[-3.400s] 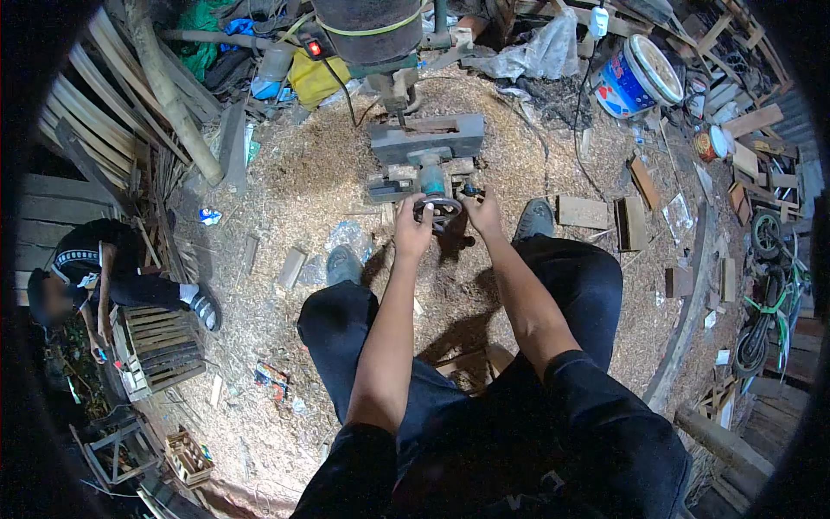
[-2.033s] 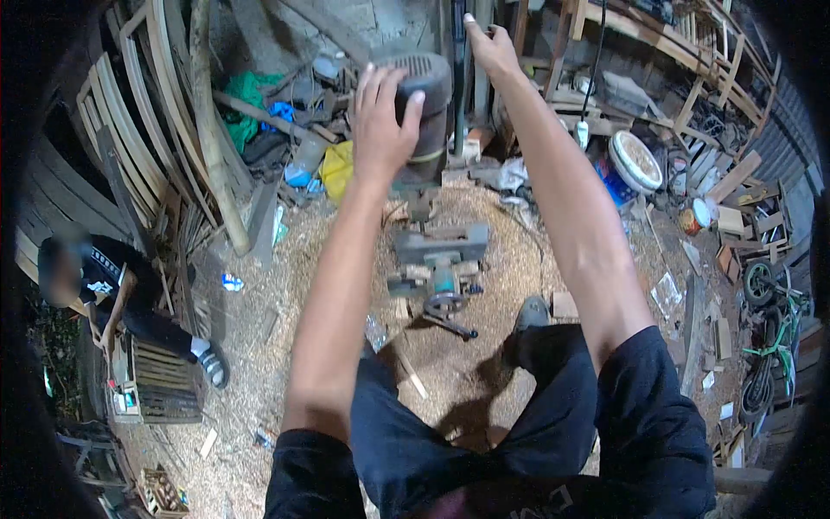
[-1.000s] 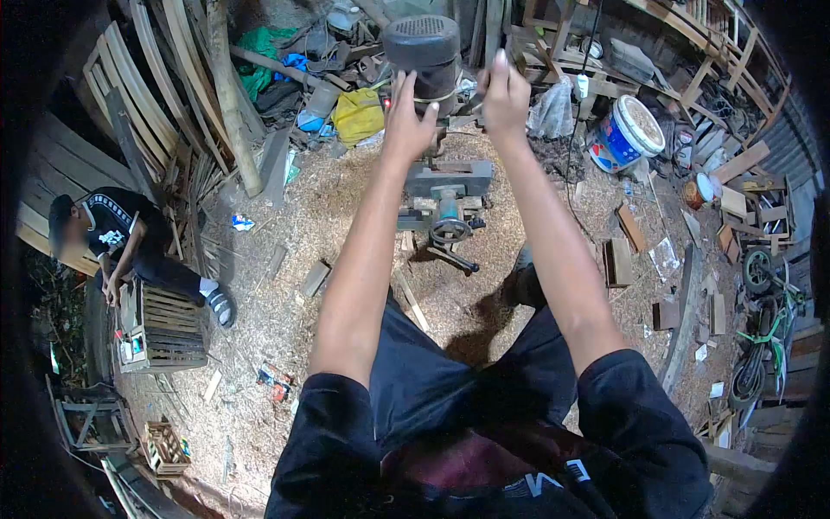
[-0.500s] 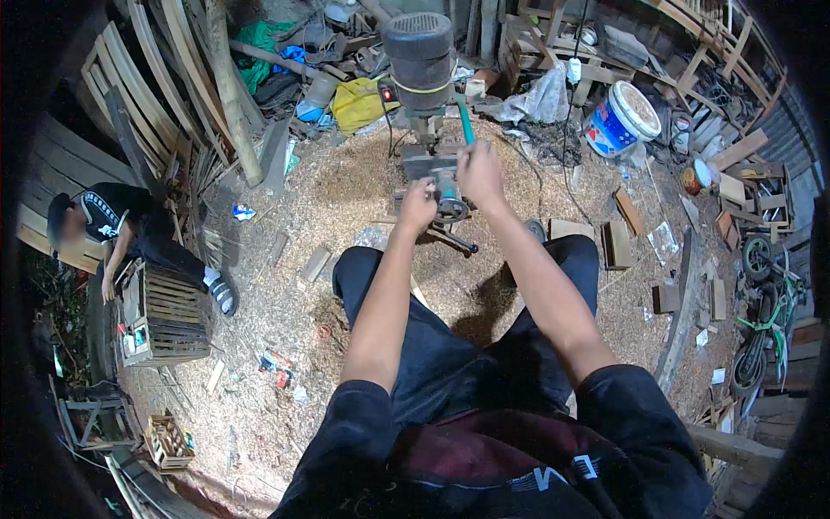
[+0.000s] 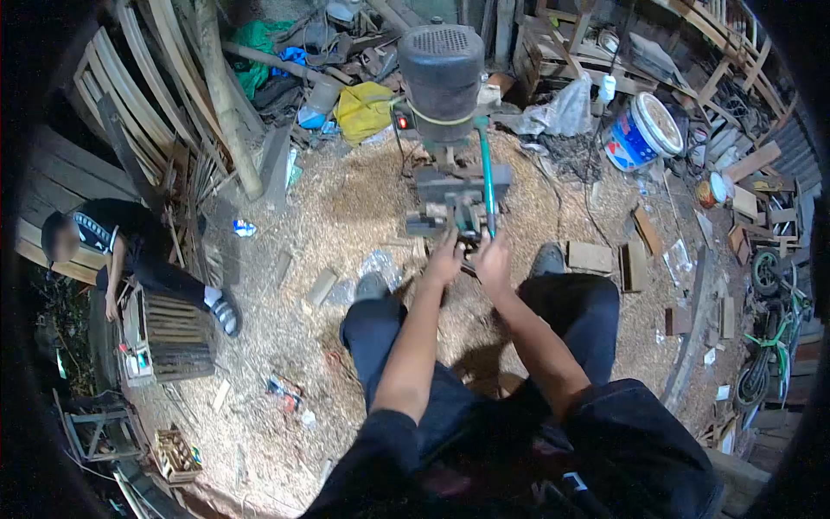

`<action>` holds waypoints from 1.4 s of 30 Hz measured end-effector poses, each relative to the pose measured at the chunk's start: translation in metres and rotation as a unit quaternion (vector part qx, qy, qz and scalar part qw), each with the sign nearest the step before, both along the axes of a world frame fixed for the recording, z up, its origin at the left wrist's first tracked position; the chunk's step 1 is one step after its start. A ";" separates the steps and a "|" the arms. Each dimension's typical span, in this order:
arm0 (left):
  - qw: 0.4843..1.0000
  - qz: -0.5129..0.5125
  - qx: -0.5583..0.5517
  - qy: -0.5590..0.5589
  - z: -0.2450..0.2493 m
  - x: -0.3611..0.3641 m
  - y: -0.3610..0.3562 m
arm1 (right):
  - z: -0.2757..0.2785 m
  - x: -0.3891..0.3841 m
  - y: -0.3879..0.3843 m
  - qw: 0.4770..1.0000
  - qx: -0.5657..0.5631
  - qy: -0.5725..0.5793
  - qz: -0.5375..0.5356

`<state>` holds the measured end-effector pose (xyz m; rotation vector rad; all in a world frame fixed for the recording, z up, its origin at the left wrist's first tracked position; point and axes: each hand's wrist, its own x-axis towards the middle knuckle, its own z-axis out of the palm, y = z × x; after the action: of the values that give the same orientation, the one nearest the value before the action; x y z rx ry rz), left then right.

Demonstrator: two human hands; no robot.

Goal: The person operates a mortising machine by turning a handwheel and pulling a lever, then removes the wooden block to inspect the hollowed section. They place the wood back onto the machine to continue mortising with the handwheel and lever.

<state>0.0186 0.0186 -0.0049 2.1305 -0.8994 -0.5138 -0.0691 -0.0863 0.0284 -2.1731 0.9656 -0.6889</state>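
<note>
In front of me stands a machine with a large dark motor (image 5: 441, 73) on top and a metal vise-like fixture (image 5: 458, 203) below. A long green lever (image 5: 487, 173) runs down its right side towards me. My right hand (image 5: 494, 266) is closed around the lever's near end. Just left of it, my left hand (image 5: 444, 261) is at the front of the fixture, fingers curled together; what they hold is too small to make out. A small red-lit switch (image 5: 403, 123) shows left of the motor.
Wood shavings cover the ground (image 5: 346, 216). A person (image 5: 121, 233) sits at left beside a slatted crate (image 5: 177, 333). A white-blue bucket (image 5: 640, 131), wood blocks (image 5: 634, 266) and a small green bike (image 5: 769, 333) are at right. Curved wood strips (image 5: 130, 104) lean at back left.
My right hand has come towards me and down with the green lever, which now points nearer to me. My left hand has shifted slightly right in view. The camera view has also shifted.
</note>
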 end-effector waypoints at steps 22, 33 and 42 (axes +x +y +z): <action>0.998 -0.001 -0.028 0.061 0.026 0.003 -0.013 | 0.356 0.060 -0.113 0.892 -0.199 -0.346 0.214; 0.987 0.095 -0.122 -0.035 0.003 -0.010 -0.021 | -0.030 0.029 -0.152 0.988 0.133 -0.073 0.043; 0.954 0.187 -0.227 0.057 -0.023 -0.007 -0.037 | -0.163 0.008 -0.088 0.996 0.087 -0.026 -0.010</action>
<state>0.0121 -0.0181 -0.0282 1.7657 -0.4717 -0.2062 -0.0610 -0.1743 -0.1348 -1.9866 0.9838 -0.6434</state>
